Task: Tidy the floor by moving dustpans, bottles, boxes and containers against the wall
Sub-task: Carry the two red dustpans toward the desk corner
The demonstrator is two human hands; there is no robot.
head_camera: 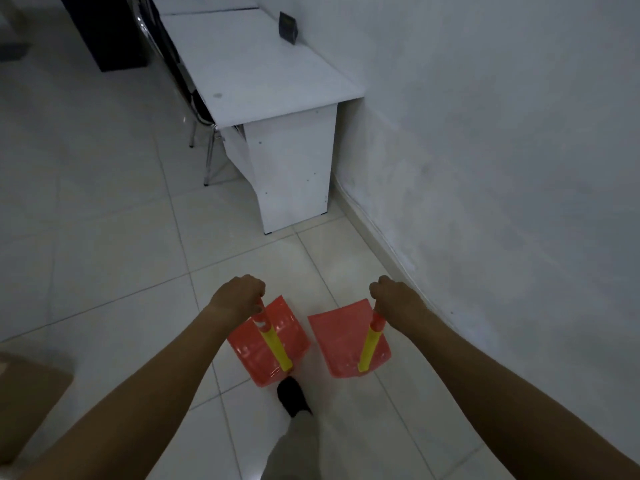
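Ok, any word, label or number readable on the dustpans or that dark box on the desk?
Nothing readable.
The left red plastic dustpan and right red plastic dustpan show no print.
The small dark box on the white desk: too small and dim to read.

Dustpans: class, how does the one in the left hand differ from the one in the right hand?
The left dustpan is farther from the wall, the right dustpan nearer. The left dustpan's handle slants down rightward, the right dustpan's down leftward. Both are red with yellow handles; the left hand grips one, the right hand the other.
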